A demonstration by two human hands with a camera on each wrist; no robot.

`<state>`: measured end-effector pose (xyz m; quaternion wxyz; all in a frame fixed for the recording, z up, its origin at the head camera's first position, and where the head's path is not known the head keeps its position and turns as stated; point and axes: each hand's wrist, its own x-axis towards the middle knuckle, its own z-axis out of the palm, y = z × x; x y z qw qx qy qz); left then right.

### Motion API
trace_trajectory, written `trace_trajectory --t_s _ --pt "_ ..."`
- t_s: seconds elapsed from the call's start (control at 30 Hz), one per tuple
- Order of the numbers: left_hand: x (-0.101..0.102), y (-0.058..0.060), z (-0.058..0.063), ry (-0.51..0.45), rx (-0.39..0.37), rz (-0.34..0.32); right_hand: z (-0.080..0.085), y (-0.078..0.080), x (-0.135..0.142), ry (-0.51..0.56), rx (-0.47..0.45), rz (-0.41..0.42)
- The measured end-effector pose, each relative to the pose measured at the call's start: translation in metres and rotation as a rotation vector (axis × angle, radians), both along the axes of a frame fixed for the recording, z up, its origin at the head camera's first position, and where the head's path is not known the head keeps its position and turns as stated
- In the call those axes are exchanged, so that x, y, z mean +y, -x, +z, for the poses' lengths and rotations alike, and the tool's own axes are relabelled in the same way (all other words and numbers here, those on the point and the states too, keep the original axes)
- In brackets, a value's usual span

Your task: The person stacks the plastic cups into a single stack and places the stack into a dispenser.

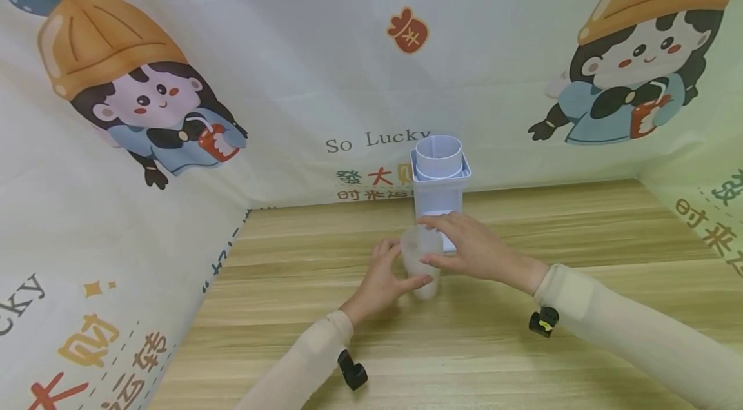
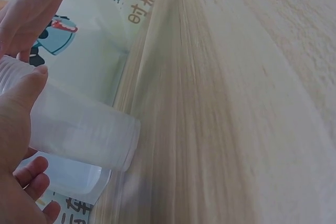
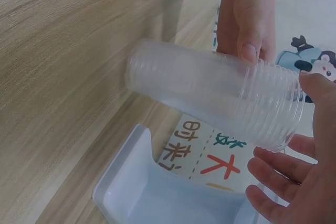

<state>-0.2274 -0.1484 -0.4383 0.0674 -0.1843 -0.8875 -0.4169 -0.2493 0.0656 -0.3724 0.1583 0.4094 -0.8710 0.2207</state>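
Note:
A stack of clear plastic cups (image 1: 422, 263) stands on the wooden table, with several ridged rims bunched at its top in the right wrist view. My left hand (image 1: 386, 278) holds the stack from the left, its thumb across the near side. At the rims, my right hand (image 1: 473, 245) grips from the right with thumb and fingers spread around the mouth. The left wrist view shows the left thumb over the cups (image 2: 84, 124), while part of that hand is cut off by the frame. Just behind the cups is a white plastic holder (image 1: 439, 194) with a round tube on top.
The wooden table (image 1: 290, 307) runs back to a printed cloth backdrop (image 1: 325, 62), which also hangs along both sides. The holder stands close to the back cloth. A black band device (image 1: 353, 371) sits on the left wrist, another (image 1: 544, 322) on the right.

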Motion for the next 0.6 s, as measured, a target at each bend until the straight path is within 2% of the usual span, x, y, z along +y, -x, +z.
trace_trajectory --t_s 0.6 --pt "0.0027 -0.0004 0.0046 0.015 -0.017 -0.003 0.0011 0.0011 0.0029 0.0 -0.012 -0.005"
